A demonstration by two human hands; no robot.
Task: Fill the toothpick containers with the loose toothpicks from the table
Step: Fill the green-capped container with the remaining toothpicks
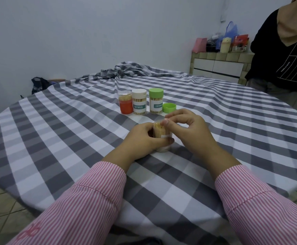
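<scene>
A round table [59, 142] is covered by a grey-and-white checked cloth, bunched into folds at the far edge. Beyond it, a tiled cabinet [220, 65] loaded with bags and boxes is seen against the wall, and a second person in a black shirt [284, 55] is seen at the far right. Nothing is placed between the camera and the hands except two pink-striped sleeves.

Near the middle of the table, an open clear container [162, 134] packed with toothpicks is held upright by the left hand [142, 138], whose fingers are curled round it. Its top is touched by the right hand [188, 128], whose fingers are pinched together at the toothpick tips.

Behind, three filled containers are lined up: an orange one [126, 104], a white-capped one [139, 101] and a green-capped one [156, 100]. A loose green cap [169, 107] is set just beside the last.
</scene>
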